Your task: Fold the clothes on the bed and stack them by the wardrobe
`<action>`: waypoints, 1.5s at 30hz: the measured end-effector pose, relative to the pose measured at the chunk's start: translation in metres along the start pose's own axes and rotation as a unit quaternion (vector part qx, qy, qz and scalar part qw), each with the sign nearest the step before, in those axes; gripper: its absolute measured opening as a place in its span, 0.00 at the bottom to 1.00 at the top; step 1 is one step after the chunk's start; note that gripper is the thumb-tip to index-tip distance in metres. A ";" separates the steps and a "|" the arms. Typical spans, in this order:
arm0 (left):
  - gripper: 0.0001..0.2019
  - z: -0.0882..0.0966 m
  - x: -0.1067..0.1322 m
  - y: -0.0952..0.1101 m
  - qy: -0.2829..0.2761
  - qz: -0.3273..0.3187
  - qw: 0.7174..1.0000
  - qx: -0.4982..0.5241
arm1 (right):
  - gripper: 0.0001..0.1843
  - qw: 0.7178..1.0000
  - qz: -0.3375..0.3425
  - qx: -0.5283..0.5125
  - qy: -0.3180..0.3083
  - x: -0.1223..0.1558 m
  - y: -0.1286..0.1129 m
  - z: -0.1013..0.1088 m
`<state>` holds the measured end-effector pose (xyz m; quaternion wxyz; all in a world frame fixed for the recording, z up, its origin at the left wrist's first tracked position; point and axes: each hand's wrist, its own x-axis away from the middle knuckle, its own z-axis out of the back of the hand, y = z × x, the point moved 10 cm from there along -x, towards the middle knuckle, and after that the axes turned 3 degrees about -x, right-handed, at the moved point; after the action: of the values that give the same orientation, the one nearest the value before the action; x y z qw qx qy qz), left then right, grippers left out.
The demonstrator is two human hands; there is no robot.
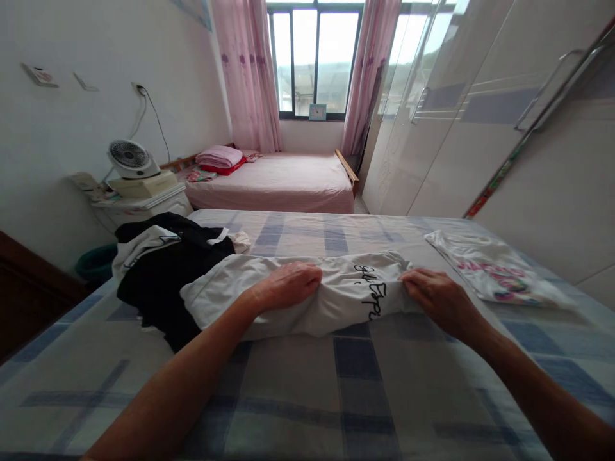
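Observation:
A white shirt (336, 314) with black lettering lies lengthwise across the bed in a long folded strip. My left hand (293, 283) is closed on the cloth near its middle, the fingertips curled out of sight. At the strip's right end, my right hand (430, 291) pinches the shirt's edge between thumb and fingers. The shirt's left end rests against a heap of black and white clothes (163, 282). To the right of my right hand lies a folded white T-shirt (500, 269) with a pink and multicoloured print.
The bed has a blue and white checked sheet (298, 390). Beyond it stands a second bed (298, 179) with pink bedding. A white fan (132, 159) sits on a bedside cabinet (163, 202) at left. Glossy wardrobe doors (446, 141) line the right side.

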<state>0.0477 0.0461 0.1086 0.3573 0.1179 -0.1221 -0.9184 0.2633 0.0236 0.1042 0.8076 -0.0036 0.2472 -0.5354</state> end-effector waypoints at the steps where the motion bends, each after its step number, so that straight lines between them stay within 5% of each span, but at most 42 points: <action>1: 0.10 0.017 0.002 0.002 0.041 0.000 0.999 0.027 | 0.12 0.999 -0.014 -0.006 0.041 -0.004 -0.002 0.016; 5: 0.11 0.087 0.026 0.002 0.230 0.014 0.959 0.168 | 0.13 0.971 -0.068 -0.050 0.223 -0.015 -0.021 0.095; 9: 0.11 0.115 0.045 -0.018 0.341 0.061 0.916 0.203 | 0.14 0.960 -0.040 -0.058 0.271 -0.040 -0.044 0.130; 12: 0.11 0.096 0.035 -0.050 0.322 0.133 0.931 0.108 | 0.13 0.973 -0.011 -0.028 0.227 -0.071 -0.034 0.101; 16: 0.07 0.051 0.014 -0.085 0.240 0.201 0.950 -0.005 | 0.12 0.992 -0.048 -0.049 0.109 -0.086 0.016 0.020; 19: 0.11 0.036 0.003 -0.067 0.216 0.112 0.970 0.002 | 0.15 0.986 -0.099 -0.119 0.057 -0.069 0.042 -0.017; 23: 0.19 0.006 -0.007 -0.032 0.114 -0.021 0.993 -0.004 | 0.19 0.966 -0.140 -0.209 -0.052 -0.045 0.048 -0.040; 29: 0.18 -0.040 -0.012 -0.063 0.080 0.058 0.993 -0.063 | 0.26 0.948 -0.061 -0.215 -0.226 -0.028 0.014 -0.059; 33: 0.16 -0.047 -0.012 -0.068 0.092 0.062 0.991 -0.067 | 0.16 0.974 -0.028 -0.151 -0.168 -0.033 0.007 -0.057; 38: 0.18 -0.037 -0.008 -0.064 0.141 0.049 0.986 -0.079 | 0.14 0.987 -0.136 -0.074 0.029 -0.037 0.048 -0.033; 42: 0.14 -0.021 -0.002 -0.029 0.225 -0.037 0.963 -0.146 | 0.16 0.978 -0.191 -0.035 0.075 -0.030 0.082 -0.037; 45: 0.11 -0.032 -0.004 0.002 0.194 -0.108 0.961 -0.164 | 0.17 0.974 -0.208 -0.064 0.054 -0.026 0.098 -0.053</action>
<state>0.0617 0.0427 0.0795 0.2876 0.2457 0.1155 -0.9185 0.3186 0.1019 0.0416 0.6619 -0.0783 0.3179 -0.6743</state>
